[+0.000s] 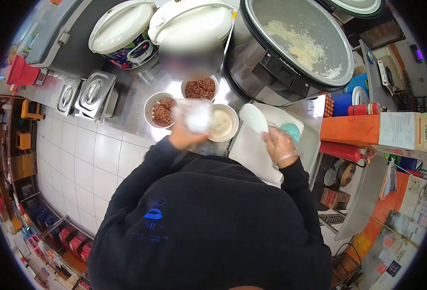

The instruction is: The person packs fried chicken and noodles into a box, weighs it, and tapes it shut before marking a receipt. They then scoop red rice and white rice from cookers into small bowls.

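My left hand (188,129), in a clear plastic glove, is raised over the bowls; the glove is blurred by motion and I cannot tell whether it holds anything. My right hand (280,147), also gloved, grips the handle of a white rice paddle (253,117) above a white tray (252,150). Three white bowls stand on the steel counter: one with reddish-brown rice (161,112) at the left, a second with the same rice (200,88) behind, and one with pale contents (221,123) next to my left hand.
A large open rice cooker (291,53) with some white rice stands at the back right. Two closed cookers (124,31) are at the back left, beside steel lidded containers (95,94). Orange and red containers (353,130) crowd the right. Tiled floor lies left.
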The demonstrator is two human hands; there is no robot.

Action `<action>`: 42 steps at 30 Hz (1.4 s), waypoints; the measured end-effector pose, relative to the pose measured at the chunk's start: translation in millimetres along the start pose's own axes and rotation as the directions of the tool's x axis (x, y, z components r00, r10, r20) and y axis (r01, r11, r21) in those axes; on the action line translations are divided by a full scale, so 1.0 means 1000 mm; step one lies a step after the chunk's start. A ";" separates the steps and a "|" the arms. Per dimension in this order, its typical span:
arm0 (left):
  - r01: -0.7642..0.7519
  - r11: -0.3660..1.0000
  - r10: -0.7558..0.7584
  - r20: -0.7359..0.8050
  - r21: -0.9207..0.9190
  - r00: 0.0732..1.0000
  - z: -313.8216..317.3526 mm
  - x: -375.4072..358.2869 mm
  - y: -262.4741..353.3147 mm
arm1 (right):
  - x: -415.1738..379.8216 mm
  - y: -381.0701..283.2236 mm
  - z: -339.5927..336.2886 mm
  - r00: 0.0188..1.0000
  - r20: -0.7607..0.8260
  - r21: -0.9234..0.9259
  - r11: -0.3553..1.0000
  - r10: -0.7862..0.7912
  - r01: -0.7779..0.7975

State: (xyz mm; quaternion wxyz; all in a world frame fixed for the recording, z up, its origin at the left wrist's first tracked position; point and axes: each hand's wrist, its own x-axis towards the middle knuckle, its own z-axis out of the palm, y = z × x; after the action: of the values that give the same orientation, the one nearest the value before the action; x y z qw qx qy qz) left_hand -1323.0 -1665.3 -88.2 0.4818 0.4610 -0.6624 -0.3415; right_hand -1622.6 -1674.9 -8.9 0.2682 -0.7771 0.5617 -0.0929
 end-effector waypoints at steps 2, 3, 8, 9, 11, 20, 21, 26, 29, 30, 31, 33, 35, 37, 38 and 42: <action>0.353 0.618 -0.436 0.068 -0.702 0.898 -0.025 -0.013 -0.001 | 0.013 -0.009 0.018 0.991 -0.070 -0.107 0.989 -0.110 0.102; 0.386 0.487 -0.481 0.128 -0.784 0.867 -0.029 -0.017 0.000 | 0.023 -0.008 0.037 0.987 -0.015 -0.189 0.970 -0.161 0.156; 0.389 0.050 -0.614 0.279 -0.920 0.738 0.003 -0.027 0.010 | 0.053 -0.013 0.077 0.926 0.311 -0.315 0.896 -0.213 0.312; 0.389 0.033 -0.614 0.288 -0.921 0.735 0.011 -0.033 0.003 | 0.057 -0.014 0.064 0.915 0.346 -0.345 0.879 -0.206 0.329; 0.385 0.041 -0.610 0.283 -0.922 0.741 0.018 -0.035 0.004 | 0.059 -0.022 0.048 0.937 0.271 -0.360 0.880 -0.221 0.311; 0.338 -0.016 -0.641 0.269 -0.941 0.719 0.017 -0.045 0.002 | 0.044 -0.035 0.062 0.903 0.363 -0.321 0.878 -0.232 0.354; 0.335 -0.033 -0.637 0.278 -0.942 0.719 0.017 -0.045 0.000 | 0.042 -0.038 0.061 0.901 0.347 -0.293 0.883 -0.260 0.368; 0.316 -0.048 -0.634 0.273 -0.948 0.723 0.020 -0.044 -0.001 | 0.044 -0.030 0.074 0.880 0.440 -0.339 0.874 -0.179 0.347; 0.339 -0.032 -0.629 0.282 -0.940 0.724 0.017 -0.044 -0.001 | 0.049 -0.036 0.053 0.946 0.236 -0.349 0.889 -0.223 0.297; 0.342 -0.032 -0.624 0.286 -0.939 0.727 0.017 -0.046 -0.001 | 0.052 -0.036 0.049 0.963 0.175 -0.350 0.902 -0.204 0.254; 0.339 -0.043 -0.622 0.291 -0.940 0.727 0.017 -0.048 -0.002 | 0.058 -0.025 0.055 0.959 0.178 -0.355 0.895 -0.220 0.271; 0.323 -0.063 -0.612 0.293 -0.944 0.735 0.018 -0.047 -0.006 | 0.058 -0.013 0.074 0.943 0.264 -0.393 0.871 -0.201 0.295; 0.327 -0.042 -0.620 0.281 -0.944 0.732 0.018 -0.045 -0.008 | 0.062 -0.015 0.071 0.937 0.302 -0.440 0.847 -0.174 0.299; 0.344 -0.033 -0.628 0.287 -0.938 0.723 0.017 -0.048 -0.009 | 0.054 -0.022 0.053 0.959 0.236 -0.422 0.872 -0.160 0.249; 0.348 -0.034 -0.626 0.292 -0.937 0.723 0.016 -0.047 -0.009 | 0.052 -0.026 0.043 0.968 0.199 -0.417 0.881 -0.152 0.224; 0.372 -0.041 -0.623 0.315 -0.927 0.716 0.017 -0.044 -0.005 | 0.036 -0.009 0.044 0.989 0.057 -0.301 0.942 -0.139 0.150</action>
State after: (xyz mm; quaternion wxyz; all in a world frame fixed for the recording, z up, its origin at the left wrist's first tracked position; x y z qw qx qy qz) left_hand -1332.5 -1625.6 -111.9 0.5601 0.2905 -0.0251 -0.7754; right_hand -1582.9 -1692.1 -46.1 0.1475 -0.8497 0.5061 -0.0112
